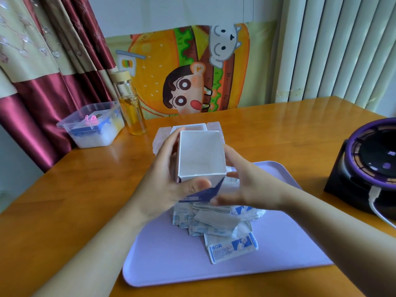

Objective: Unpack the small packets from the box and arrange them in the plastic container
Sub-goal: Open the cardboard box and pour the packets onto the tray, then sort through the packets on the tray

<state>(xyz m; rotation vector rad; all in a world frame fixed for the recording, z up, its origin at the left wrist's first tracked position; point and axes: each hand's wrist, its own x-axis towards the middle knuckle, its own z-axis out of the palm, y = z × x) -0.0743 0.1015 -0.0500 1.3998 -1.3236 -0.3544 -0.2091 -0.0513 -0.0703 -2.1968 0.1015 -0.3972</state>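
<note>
My left hand (169,185) grips a small white box (201,155), held mouth-down above a lilac tray (171,258). A blue flap hangs from the box's lower end. My right hand (242,183) is at the box's right side, fingers spread, touching it near the flap. Under the box lies a heap of small white-and-blue packets (214,219) on the tray. One packet (232,248) lies apart, nearer to me. A clear plastic container (162,136) with an open lid stands just beyond the box, mostly hidden by it.
A plastic tub (92,127) of small items stands at the back left of the wooden table (75,200), with a glass bottle (130,103) of yellow liquid beside it. At the right edge sits a black and purple device (370,168) with a white cable.
</note>
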